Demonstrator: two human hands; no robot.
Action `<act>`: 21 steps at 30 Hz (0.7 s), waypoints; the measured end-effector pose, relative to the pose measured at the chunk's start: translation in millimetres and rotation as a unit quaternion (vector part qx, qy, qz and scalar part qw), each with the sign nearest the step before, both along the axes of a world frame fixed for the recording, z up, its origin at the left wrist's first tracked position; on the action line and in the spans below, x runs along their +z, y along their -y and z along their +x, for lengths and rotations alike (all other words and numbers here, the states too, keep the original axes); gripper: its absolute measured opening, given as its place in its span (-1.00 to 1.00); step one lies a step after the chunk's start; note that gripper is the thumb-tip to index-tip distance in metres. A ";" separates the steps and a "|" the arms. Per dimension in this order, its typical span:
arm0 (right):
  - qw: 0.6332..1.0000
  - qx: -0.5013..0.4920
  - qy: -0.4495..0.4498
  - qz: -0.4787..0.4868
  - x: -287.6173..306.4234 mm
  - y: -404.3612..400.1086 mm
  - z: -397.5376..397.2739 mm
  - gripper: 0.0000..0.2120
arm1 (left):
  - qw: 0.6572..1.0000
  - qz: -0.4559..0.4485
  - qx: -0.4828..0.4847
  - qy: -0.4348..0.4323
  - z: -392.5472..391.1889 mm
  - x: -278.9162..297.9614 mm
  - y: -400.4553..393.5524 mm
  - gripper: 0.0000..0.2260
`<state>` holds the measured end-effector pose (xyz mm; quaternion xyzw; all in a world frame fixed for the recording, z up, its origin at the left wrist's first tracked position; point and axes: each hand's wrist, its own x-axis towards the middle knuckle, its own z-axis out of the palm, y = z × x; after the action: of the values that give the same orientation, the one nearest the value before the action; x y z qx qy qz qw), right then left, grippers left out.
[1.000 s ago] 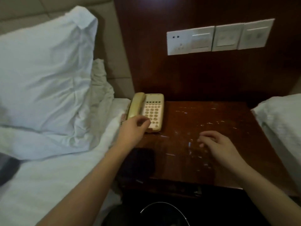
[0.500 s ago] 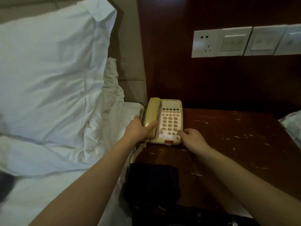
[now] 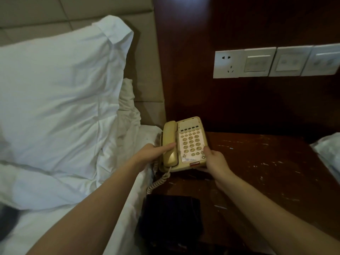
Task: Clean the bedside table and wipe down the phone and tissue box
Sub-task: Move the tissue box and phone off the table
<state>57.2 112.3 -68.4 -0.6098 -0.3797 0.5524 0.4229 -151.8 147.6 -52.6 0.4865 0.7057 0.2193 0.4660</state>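
Phone point(image 3: 185, 144): beige, handset in cradle, at far-left corner of bedside table point(image 3: 266, 172).
Left hand point(image 3: 150, 153): grips phone's left side, thumb across handset.
Right hand point(image 3: 214, 161): grips phone's near-right corner.
Dark cloth point(image 3: 173, 216): near-left on table.
Pillow point(image 3: 55, 89): left.

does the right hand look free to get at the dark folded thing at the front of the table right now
Probably not at once. The right hand grips the phone at its near right edge, and the left hand holds the other side. The dark folded thing lies uncovered just below, so the way is free once the right hand lets go.
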 end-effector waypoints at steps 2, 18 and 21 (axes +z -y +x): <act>1.000 0.003 0.001 0.011 3.7 7.1 4.8 -0.66 | 0.999 -0.016 0.004 0.033 -0.7 2.9 5.0 -0.17; 0.985 -0.108 -0.073 0.117 85.4 83.6 148.5 -0.70 | 0.986 0.078 -0.101 0.110 148.2 104.8 55.8 -0.53; 0.981 -0.133 -0.072 0.123 103.9 92.0 190.3 -0.70 | 0.979 0.088 -0.102 0.154 191.9 113.1 60.9 -0.40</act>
<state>247.5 20.3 35.5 -0.5569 -0.3286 0.4830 0.5905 40.2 86.7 60.5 0.5556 0.5500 0.3039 0.5444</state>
